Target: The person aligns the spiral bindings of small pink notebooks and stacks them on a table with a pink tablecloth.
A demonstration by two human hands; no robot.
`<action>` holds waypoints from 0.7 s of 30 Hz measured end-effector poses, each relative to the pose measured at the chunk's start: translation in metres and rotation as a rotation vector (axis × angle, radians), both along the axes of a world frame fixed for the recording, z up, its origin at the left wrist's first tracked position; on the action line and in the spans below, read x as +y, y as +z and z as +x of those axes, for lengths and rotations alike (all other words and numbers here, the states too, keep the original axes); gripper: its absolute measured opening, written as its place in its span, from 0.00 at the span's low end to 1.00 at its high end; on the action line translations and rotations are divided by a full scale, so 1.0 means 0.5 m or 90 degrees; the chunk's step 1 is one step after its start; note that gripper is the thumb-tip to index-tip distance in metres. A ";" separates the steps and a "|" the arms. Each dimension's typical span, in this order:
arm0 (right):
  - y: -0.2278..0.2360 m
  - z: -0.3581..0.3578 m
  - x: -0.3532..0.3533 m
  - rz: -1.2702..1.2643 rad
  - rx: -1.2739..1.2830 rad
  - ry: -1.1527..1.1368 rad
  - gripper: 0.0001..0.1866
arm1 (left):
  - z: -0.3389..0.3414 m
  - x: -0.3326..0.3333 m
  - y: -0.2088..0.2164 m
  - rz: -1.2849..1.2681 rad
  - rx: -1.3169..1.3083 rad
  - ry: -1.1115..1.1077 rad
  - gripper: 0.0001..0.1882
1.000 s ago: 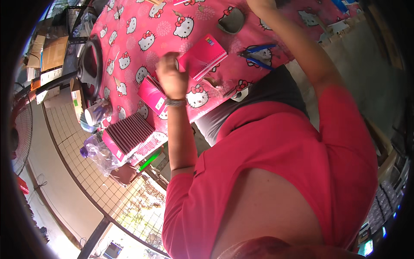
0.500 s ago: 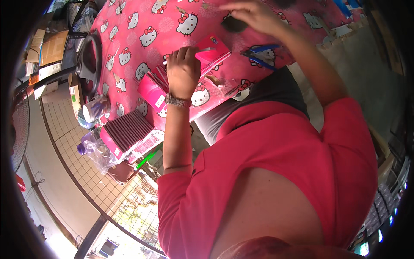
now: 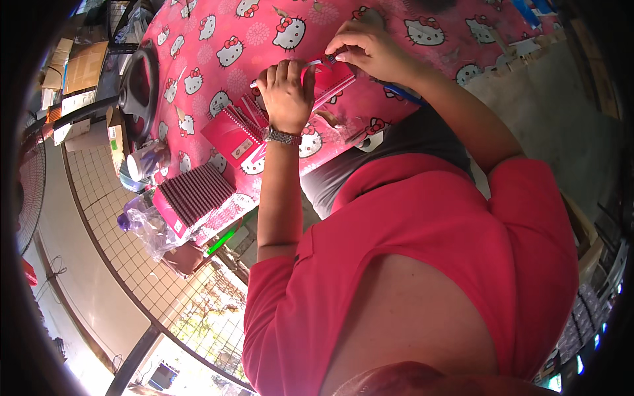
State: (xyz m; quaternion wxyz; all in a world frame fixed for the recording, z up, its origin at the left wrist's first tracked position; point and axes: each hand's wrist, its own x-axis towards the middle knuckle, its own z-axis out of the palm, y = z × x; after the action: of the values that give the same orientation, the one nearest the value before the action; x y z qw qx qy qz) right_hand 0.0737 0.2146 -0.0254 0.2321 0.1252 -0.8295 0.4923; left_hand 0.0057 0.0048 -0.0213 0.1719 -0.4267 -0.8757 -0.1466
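Note:
My left hand point(image 3: 285, 96) is closed around a thin pale stick point(image 3: 255, 84) that pokes out on both sides of the fist. Fingers of my right hand point(image 3: 376, 53) pinch a small dark piece point(image 3: 331, 59) at the stick's right end; its kind is too small to make out. Under both hands lies a pink spiral-bound notebook point(image 3: 343, 86), partly covered. More pink spiral notebooks point(image 3: 228, 135) lie fanned beside my left wrist. Blue-handled pliers point(image 3: 404, 94) show only in part behind my right forearm.
A pink patterned cloth point(image 3: 264, 56) covers the table. At its left edge are a stack of spiral notebooks point(image 3: 196, 195), a clear plastic bag point(image 3: 152, 228), a white cup-like container point(image 3: 139, 165) and a black steering wheel point(image 3: 140, 92). A dark round thing is at the far edge.
My right hand has come down and left from the far side of the table to the stick's end, now pinching a small dark piece. The notebooks by my left wrist have shifted slightly.

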 end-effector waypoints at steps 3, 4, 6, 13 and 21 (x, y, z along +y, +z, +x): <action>-0.016 0.011 0.013 0.062 -0.099 0.027 0.11 | 0.005 0.013 0.002 0.036 0.024 -0.020 0.11; -0.005 0.016 0.007 0.072 -0.103 0.023 0.11 | 0.008 0.015 0.001 0.055 0.036 -0.029 0.11; 0.031 0.031 -0.011 0.089 -0.115 0.016 0.12 | 0.016 0.015 -0.004 0.043 0.048 -0.035 0.11; 0.013 0.006 0.014 0.101 -0.163 0.065 0.14 | 0.019 0.018 0.007 0.014 -0.029 -0.012 0.10; -0.003 0.036 0.018 0.036 -0.138 0.057 0.13 | 0.022 0.029 0.002 0.048 -0.046 -0.046 0.09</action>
State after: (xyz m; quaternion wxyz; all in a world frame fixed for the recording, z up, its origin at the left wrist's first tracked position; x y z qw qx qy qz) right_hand 0.0915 0.2237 -0.0269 0.1152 0.1150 -0.8570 0.4890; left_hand 0.0167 0.0191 -0.0204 0.1507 -0.4455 -0.8593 -0.2011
